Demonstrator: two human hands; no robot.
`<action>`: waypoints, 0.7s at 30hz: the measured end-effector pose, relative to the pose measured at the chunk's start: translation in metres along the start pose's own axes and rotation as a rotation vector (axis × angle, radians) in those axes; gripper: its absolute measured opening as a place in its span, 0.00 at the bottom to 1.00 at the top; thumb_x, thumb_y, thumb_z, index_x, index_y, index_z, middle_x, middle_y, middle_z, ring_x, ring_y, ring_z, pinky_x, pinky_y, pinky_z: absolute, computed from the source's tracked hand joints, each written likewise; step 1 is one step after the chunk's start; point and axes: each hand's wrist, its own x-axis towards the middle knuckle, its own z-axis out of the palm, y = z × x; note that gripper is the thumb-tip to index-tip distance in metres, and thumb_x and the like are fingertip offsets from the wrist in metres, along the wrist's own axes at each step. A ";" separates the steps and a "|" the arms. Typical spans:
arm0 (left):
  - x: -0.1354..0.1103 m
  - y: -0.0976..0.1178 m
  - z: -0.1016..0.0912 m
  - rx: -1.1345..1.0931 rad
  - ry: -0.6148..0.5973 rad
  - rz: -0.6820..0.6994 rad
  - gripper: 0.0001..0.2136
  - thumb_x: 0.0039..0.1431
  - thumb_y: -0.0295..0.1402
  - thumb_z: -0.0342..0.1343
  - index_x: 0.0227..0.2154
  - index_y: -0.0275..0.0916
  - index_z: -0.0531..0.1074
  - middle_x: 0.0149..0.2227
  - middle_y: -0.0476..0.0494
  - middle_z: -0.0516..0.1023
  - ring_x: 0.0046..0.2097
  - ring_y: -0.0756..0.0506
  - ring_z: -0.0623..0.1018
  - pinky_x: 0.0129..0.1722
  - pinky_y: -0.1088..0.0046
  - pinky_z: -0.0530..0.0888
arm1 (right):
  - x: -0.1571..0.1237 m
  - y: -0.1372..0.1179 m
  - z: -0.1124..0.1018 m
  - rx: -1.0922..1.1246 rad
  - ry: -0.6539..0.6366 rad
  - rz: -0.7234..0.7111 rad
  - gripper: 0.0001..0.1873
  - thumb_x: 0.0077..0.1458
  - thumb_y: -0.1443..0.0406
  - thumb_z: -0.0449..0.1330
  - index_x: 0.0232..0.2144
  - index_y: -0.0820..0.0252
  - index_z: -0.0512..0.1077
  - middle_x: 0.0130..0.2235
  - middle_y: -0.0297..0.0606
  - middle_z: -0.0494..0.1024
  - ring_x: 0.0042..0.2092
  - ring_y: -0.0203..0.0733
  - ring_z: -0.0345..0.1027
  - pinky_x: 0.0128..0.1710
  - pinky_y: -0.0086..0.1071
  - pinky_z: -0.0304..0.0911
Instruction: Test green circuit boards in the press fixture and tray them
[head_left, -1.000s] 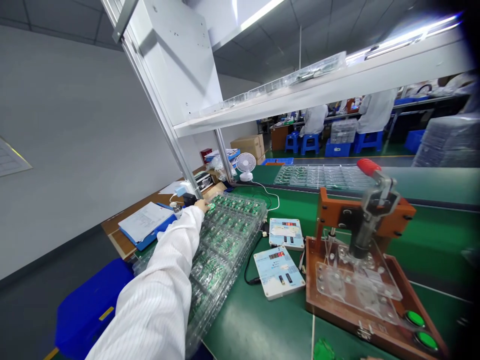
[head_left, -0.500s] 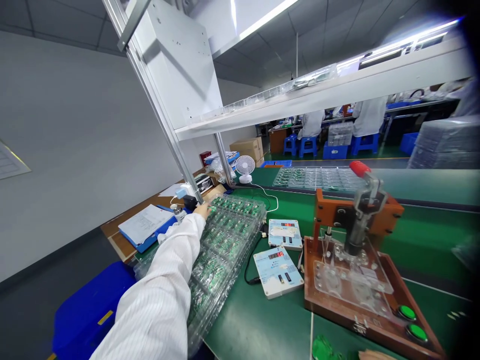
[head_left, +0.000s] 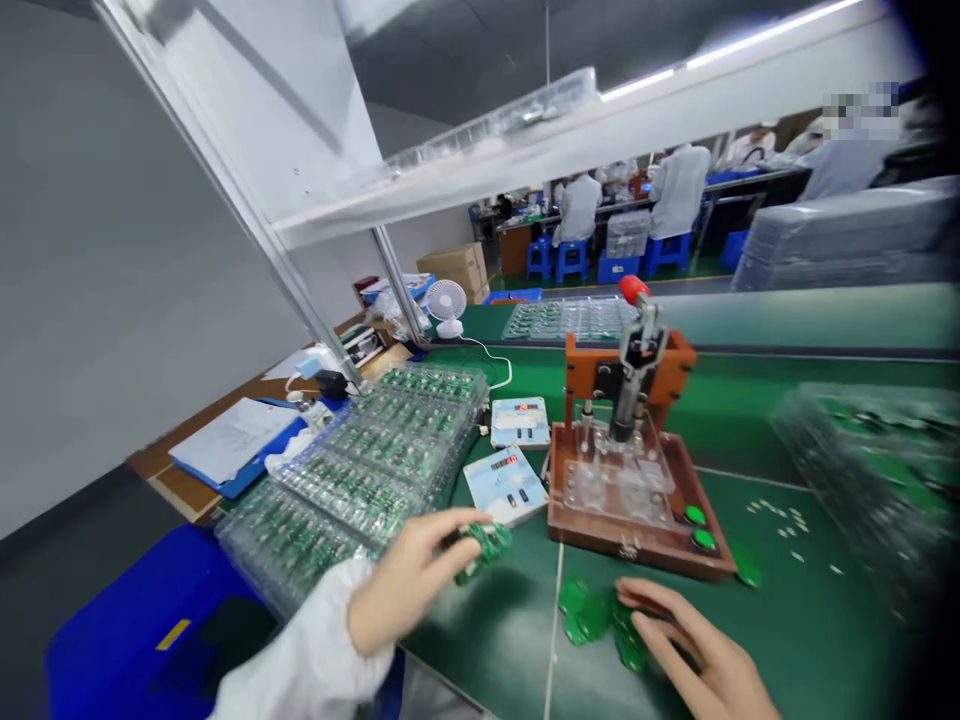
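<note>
My left hand (head_left: 416, 570) is closed around a small bunch of green circuit boards (head_left: 489, 543), raised over the front of the green bench. Lower right, my right hand (head_left: 694, 640) has its thumb and fingers pinched at the edge of some green circuit boards (head_left: 628, 635) on the bench. More green boards (head_left: 583, 608) lie loosely just left of those. Behind my left hand, a stack of clear plastic trays (head_left: 375, 440) holds many boards in rows.
A wooden test fixture (head_left: 637, 520) with a red-handled toggle clamp stands beyond my right hand. Two white meter boxes (head_left: 506, 485) with red digits sit beside it. Clear trays (head_left: 885, 450) with green boards stand at right. A blue bin (head_left: 150, 620) is lower left. People sit working far behind.
My left hand has come back from the far end of the tray stack towards me and now holds circuit boards. My right hand has entered view at the loose boards. The view has turned right.
</note>
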 end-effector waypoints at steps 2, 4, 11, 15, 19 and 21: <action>-0.014 0.003 0.050 -0.063 -0.058 -0.032 0.16 0.64 0.46 0.56 0.49 0.50 0.80 0.50 0.50 0.83 0.51 0.39 0.80 0.53 0.63 0.75 | -0.003 -0.020 0.009 0.200 -0.096 0.129 0.23 0.65 0.48 0.61 0.57 0.49 0.76 0.57 0.44 0.80 0.54 0.48 0.79 0.51 0.32 0.77; -0.017 0.000 0.090 -0.104 -0.100 -0.052 0.16 0.64 0.45 0.55 0.51 0.51 0.79 0.54 0.51 0.81 0.54 0.38 0.79 0.57 0.60 0.72 | -0.006 -0.034 0.021 0.333 -0.140 0.196 0.29 0.64 0.46 0.61 0.62 0.48 0.71 0.60 0.46 0.77 0.57 0.50 0.76 0.55 0.39 0.76; -0.009 0.002 0.136 -0.163 -0.186 0.031 0.13 0.65 0.39 0.56 0.50 0.50 0.78 0.51 0.52 0.83 0.52 0.42 0.81 0.55 0.65 0.73 | -0.012 -0.040 0.032 0.367 -0.002 0.228 0.22 0.58 0.48 0.68 0.49 0.52 0.81 0.50 0.41 0.82 0.45 0.45 0.78 0.42 0.33 0.77; -0.009 0.006 0.137 -0.169 -0.226 0.032 0.13 0.63 0.39 0.58 0.49 0.49 0.79 0.51 0.52 0.83 0.52 0.41 0.81 0.56 0.66 0.72 | -0.017 -0.037 0.026 0.390 0.036 0.239 0.18 0.57 0.51 0.69 0.45 0.53 0.82 0.43 0.38 0.84 0.42 0.43 0.78 0.42 0.33 0.76; -0.006 0.005 0.139 -0.194 -0.265 0.013 0.16 0.60 0.40 0.60 0.50 0.47 0.80 0.52 0.50 0.83 0.52 0.40 0.81 0.54 0.66 0.73 | -0.022 -0.029 0.025 0.381 0.082 0.266 0.18 0.55 0.52 0.70 0.44 0.54 0.82 0.42 0.38 0.84 0.39 0.42 0.78 0.40 0.32 0.76; -0.005 0.004 0.141 -0.197 -0.281 -0.001 0.16 0.59 0.41 0.60 0.49 0.45 0.82 0.48 0.48 0.84 0.48 0.40 0.82 0.50 0.66 0.74 | -0.024 -0.024 0.026 0.382 0.090 0.292 0.18 0.55 0.52 0.70 0.44 0.54 0.82 0.40 0.38 0.84 0.38 0.42 0.79 0.40 0.31 0.76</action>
